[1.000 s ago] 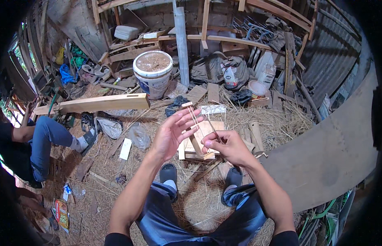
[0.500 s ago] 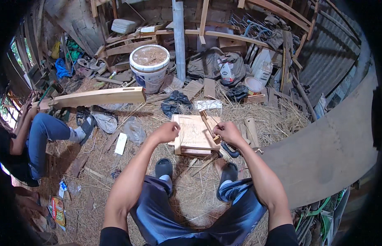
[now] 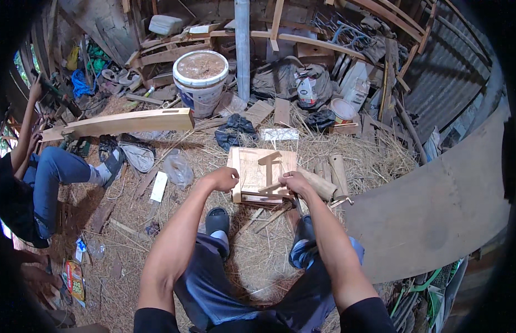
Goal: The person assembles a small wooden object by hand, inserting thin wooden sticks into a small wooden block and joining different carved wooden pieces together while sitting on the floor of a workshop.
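My right hand (image 3: 294,183) is closed on one end of a small H-shaped wooden frame saw (image 3: 269,172), with a thin taut line along its right side. The saw is over a pale wooden panel (image 3: 250,169) between and beyond my feet. A narrow wooden strip (image 3: 236,175) runs along the panel's left edge. Just left of that strip is my left hand (image 3: 222,179), its fingers curled together. Whether anything is pinched in them, I cannot make out. Dark wood shows beneath the panel's near edge.
On the left a co-worker sits by a long thick plank (image 3: 125,123). Farther back stand a white bucket (image 3: 201,89) and a grey post (image 3: 242,50). Round wood pieces (image 3: 339,173) lie right of the panel. A large brown sheet (image 3: 430,205) fills the right side. Straw covers the floor.
The frame saw has turned from a slant to lie more squarely over the panel, and my right hand has shifted slightly left and down. The co-worker has raised a hand.
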Action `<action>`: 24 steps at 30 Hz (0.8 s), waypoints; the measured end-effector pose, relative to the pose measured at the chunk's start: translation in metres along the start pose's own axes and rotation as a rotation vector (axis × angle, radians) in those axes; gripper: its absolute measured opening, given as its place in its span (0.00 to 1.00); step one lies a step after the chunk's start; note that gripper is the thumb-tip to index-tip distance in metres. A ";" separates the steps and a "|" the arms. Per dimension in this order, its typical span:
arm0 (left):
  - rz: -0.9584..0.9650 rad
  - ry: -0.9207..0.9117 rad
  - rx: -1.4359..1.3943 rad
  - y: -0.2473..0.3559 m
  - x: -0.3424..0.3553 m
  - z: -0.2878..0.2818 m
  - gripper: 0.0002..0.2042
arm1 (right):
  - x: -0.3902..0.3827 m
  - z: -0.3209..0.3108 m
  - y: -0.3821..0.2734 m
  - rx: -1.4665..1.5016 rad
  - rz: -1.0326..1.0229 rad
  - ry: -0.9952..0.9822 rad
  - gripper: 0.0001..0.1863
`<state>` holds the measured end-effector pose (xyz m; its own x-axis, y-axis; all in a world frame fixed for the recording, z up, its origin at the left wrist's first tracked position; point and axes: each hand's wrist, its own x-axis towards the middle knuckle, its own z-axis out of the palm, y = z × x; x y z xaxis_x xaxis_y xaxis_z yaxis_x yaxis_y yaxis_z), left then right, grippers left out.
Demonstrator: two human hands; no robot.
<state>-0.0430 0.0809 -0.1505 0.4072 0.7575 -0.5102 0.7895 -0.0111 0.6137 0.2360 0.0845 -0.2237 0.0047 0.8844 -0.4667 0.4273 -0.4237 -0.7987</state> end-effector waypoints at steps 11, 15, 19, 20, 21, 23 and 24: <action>-0.027 -0.017 0.044 -0.004 -0.003 0.002 0.16 | 0.040 0.040 0.018 0.068 -0.070 0.223 0.11; -0.032 -0.041 0.083 0.011 -0.001 0.000 0.17 | 0.059 0.028 0.034 0.071 -0.163 0.300 0.12; -0.103 -0.051 -0.007 -0.010 -0.001 0.001 0.16 | 0.042 0.030 0.006 0.499 0.062 -0.177 0.08; -0.081 -0.061 0.007 -0.011 0.001 0.001 0.16 | 0.043 0.027 0.004 0.586 0.129 -0.339 0.07; -0.079 -0.056 0.002 -0.012 0.002 0.002 0.16 | 0.043 0.027 0.005 0.578 0.121 -0.393 0.07; -0.073 -0.039 -0.012 -0.013 0.005 0.002 0.16 | 0.040 0.034 -0.003 0.555 0.100 -0.505 0.08; -0.063 -0.037 0.013 -0.013 0.006 0.002 0.16 | 0.042 0.036 -0.008 0.585 0.099 -0.508 0.08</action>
<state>-0.0497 0.0840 -0.1629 0.3731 0.7321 -0.5700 0.8198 0.0274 0.5719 0.2003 0.1180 -0.2503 -0.4571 0.6990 -0.5499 -0.0999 -0.6548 -0.7492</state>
